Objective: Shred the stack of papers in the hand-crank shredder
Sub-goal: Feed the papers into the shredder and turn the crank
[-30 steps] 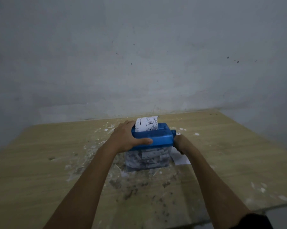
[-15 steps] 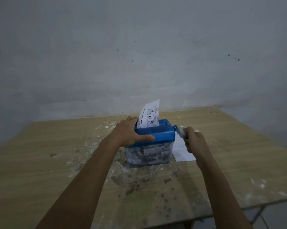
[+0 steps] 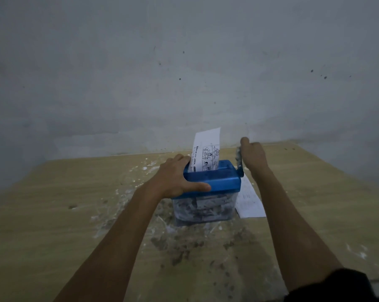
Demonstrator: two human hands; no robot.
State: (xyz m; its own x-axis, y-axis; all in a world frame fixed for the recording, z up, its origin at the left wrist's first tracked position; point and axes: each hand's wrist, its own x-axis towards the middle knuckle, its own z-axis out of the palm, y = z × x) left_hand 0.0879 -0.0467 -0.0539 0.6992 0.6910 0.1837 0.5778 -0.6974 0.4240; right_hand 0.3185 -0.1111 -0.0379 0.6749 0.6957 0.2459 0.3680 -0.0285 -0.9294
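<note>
Just right of the frame's centre, a small hand-crank shredder (image 3: 214, 182) stands on a pale wooden tabletop (image 3: 53, 210). Its blue top sits on a clear bin (image 3: 206, 211) packed with grey-white paper shreds. A printed sheet of paper (image 3: 206, 151) stands nearly upright in the slot on top, leaning slightly toward the left of the frame; black text and small cartoon-like drawings show on its lower part, and its upper part is blank white. The left hand (image 3: 175, 179) grips the blue top at its left end, with the thumb laid along the near face and the fingers wrapped over the far edge beside the sheet. The right hand (image 3: 252, 154) is closed around the crank handle (image 3: 239, 158), which points upward at the shredder's right end; the handle's pale grip shows at the left edge of the fist, above a blue arm that joins it to the body. Both forearms reach in from the bottom of the frame, and a dark sleeve (image 3: 336, 286) shows at the lower right corner. Just beside the bin on its right, flat on the tabletop, lies a white stack of papers (image 3: 249, 199) with faint print, partly hidden behind the right forearm. White flecks and dark crumbs are scattered over the tabletop around and in front of the shredder. A stained grey wall (image 3: 184, 62) fills the upper half of the frame.
</note>
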